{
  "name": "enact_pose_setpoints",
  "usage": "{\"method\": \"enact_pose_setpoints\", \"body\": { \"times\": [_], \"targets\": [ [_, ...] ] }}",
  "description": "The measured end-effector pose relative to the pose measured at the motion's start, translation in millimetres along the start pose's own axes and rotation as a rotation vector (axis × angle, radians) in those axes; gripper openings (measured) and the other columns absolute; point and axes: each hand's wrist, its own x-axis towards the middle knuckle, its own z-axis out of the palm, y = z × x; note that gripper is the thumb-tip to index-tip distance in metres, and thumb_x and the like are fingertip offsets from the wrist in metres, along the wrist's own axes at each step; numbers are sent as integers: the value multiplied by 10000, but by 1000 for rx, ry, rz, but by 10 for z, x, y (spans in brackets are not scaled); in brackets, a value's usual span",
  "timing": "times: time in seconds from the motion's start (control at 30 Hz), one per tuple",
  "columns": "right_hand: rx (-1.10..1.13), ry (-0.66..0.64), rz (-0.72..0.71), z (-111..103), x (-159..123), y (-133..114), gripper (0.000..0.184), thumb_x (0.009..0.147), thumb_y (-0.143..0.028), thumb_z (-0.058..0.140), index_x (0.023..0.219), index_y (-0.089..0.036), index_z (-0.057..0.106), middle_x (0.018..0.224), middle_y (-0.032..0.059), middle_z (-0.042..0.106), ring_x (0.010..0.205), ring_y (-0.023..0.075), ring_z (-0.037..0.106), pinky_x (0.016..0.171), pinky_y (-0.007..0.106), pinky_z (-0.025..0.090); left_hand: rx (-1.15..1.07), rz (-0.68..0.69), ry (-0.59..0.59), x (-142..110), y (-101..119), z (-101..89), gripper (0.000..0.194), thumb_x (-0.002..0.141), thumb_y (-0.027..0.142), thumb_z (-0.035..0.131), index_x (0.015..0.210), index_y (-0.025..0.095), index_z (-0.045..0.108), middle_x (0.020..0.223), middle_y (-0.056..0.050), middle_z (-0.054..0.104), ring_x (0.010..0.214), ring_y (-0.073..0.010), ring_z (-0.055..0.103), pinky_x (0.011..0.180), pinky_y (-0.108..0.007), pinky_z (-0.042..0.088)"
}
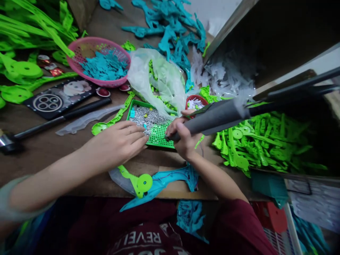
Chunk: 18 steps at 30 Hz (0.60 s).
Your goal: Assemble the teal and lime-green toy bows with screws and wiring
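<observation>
Several fingers of my left hand (119,141) lie pressed together over the left edge of one green perforated plastic tray (159,136); I cannot tell whether they pinch anything. My right hand (186,146) wraps its fingers around one dark grey cylindrical tool (212,118). Uncountable small silver metal pieces (140,115) cover the tray's far left, leaving its near right bare. Nearer me, one lime-green disc-ended plastic piece (145,183) meets one long blue plastic piece (167,177), which overhangs the brown table (98,186). Open tabletop separates my left forearm from one black-handled hammer (58,120).
</observation>
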Motion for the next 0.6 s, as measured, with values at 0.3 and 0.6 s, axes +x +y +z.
{"method": "enact_pose_setpoints", "body": {
  "times": [0.3, 0.6],
  "targets": [
    [24, -55, 14, -23, -113, 294, 328, 836, -371, 691, 1079, -273, 492, 568, -108, 515, 430, 108, 516, 449, 262, 462, -273, -13, 0, -1013, 850, 93, 391, 980, 393, 580, 1251, 125, 665, 1368, -95, 657, 1330, -235, 548, 1241, -412, 268],
    [-68, -20, 35, 52, -122, 286, 352, 832, -421, 690, 1048, -281, 450, 569, -108, 488, 423, 100, 494, 435, 253, 457, -140, 15, 34, -1068, 981, 401, 387, 987, 67, 415, 1297, 103, 643, 1387, -119, 633, 1328, -264, 551, 1206, -470, 331]
  ]
}}
